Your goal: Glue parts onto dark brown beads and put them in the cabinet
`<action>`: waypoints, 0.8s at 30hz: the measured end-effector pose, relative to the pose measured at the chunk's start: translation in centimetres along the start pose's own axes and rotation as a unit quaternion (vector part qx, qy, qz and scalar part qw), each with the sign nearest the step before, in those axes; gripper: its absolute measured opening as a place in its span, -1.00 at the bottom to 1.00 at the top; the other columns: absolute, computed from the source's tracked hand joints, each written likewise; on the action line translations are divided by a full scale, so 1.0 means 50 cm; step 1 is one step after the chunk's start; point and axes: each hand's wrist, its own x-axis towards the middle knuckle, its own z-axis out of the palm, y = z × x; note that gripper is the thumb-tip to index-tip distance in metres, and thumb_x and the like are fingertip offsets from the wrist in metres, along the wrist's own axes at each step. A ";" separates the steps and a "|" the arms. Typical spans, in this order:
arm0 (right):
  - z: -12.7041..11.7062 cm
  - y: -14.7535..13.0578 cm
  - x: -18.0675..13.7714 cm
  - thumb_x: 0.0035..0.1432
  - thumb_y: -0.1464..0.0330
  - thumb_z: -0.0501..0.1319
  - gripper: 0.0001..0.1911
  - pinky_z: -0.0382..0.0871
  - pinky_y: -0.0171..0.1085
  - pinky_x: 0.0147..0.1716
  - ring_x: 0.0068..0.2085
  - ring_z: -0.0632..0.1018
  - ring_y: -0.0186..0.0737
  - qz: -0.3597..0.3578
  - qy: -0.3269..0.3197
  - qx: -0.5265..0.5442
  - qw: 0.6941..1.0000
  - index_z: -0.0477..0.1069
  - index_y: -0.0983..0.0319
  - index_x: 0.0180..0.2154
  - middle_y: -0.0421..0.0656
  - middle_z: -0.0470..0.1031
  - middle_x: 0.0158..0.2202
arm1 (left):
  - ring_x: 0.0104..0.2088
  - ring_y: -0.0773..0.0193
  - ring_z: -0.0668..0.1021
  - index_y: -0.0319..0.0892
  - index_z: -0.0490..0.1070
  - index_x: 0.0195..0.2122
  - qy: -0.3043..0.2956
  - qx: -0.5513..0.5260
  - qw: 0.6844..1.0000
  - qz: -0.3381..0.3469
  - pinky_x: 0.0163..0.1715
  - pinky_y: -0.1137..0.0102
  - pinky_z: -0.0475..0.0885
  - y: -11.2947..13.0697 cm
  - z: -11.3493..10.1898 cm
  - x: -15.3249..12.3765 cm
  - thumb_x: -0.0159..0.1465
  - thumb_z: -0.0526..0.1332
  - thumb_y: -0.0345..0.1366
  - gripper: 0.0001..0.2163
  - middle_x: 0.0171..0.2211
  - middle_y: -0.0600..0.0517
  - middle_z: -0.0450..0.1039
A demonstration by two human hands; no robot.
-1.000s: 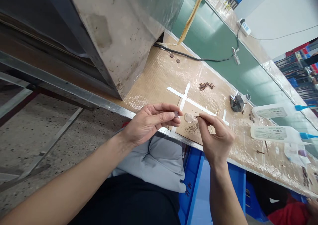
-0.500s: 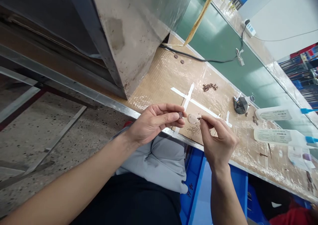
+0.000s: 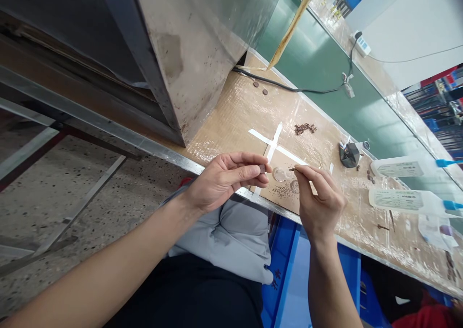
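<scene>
Fingertips of your left hand are pinching a small, dull-brown, flat-looking piece, partly hidden. Your right hand is gripping a tiny, dark, slender bit.

left grip: brown disc pinched | right grip: dark sliver pinched

Brown-topped bench with bottles, dark-brown pile

A small, flat, grey-brown disc is pinched between the thumb and fingers of the left hand, partly covered by them. A tiny, slender, dark brown piece juts from the fingertips of the right hand, pointing toward the disc but apart from it.
</scene>
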 end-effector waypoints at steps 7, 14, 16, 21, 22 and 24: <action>0.005 0.004 -0.003 0.65 0.39 0.34 -0.81 0.65 0.00 0.04 -0.03 0.78 -0.02 -0.005 0.000 0.005 1.000 0.75 0.03 0.03 -0.17 0.80 -0.03 | -0.17 0.24 0.81 -0.17 0.82 0.02 -0.008 -0.005 1.000 0.003 -0.01 0.37 0.76 0.000 -0.001 0.000 0.42 0.59 -0.37 -0.83 -0.03 -0.10 0.80; 0.002 0.002 -0.001 0.63 0.39 0.36 -0.81 0.68 0.01 0.04 -0.03 0.79 0.00 -0.005 0.027 0.002 1.000 0.76 0.02 0.04 -0.16 0.80 -0.04 | -0.16 0.23 0.81 -0.19 0.83 0.02 -0.004 0.016 1.000 -0.010 0.00 0.40 0.75 0.003 -0.005 -0.001 0.41 0.60 -0.33 -0.82 -0.02 -0.14 0.81; -0.007 -0.001 -0.001 0.61 0.40 0.39 -0.81 0.68 0.02 0.04 -0.04 0.79 0.00 0.002 0.054 0.000 0.999 0.77 0.01 0.05 -0.17 0.81 -0.03 | -0.16 0.24 0.82 -0.20 0.83 0.01 -0.003 0.020 1.000 -0.016 0.01 0.43 0.74 0.005 -0.005 -0.002 0.43 0.60 -0.31 -0.83 -0.05 -0.15 0.82; -0.035 -0.029 -0.002 0.52 0.36 0.51 -0.88 0.71 0.03 0.02 -0.06 0.80 0.02 0.066 0.141 0.032 0.987 0.80 0.02 0.02 -0.17 0.81 -0.07 | -0.15 0.25 0.82 -0.18 0.84 -0.03 -0.003 0.013 1.000 -0.020 0.00 0.42 0.78 0.008 -0.003 -0.001 0.40 0.63 -0.31 -0.85 0.06 -0.16 0.82; -0.038 -0.037 -0.002 0.52 0.34 0.51 -0.89 0.72 0.05 0.02 -0.07 0.80 0.04 0.088 0.147 0.051 0.984 0.80 0.03 0.02 -0.16 0.81 -0.08 | -0.15 0.25 0.82 -0.18 0.84 -0.04 -0.004 0.007 1.000 -0.025 -0.01 0.41 0.78 0.006 -0.001 0.000 0.40 0.63 -0.31 -0.85 0.05 -0.15 0.82; -0.041 -0.054 -0.002 0.52 0.30 0.51 -0.89 0.75 0.10 0.02 -0.06 0.81 0.07 0.120 0.148 0.088 0.978 0.80 0.03 0.02 -0.15 0.81 -0.09 | -0.17 0.25 0.83 -0.17 0.84 -0.04 -0.005 -0.008 0.999 -0.035 -0.01 0.41 0.79 0.003 0.002 0.003 0.38 0.65 -0.33 -0.84 -0.01 -0.12 0.83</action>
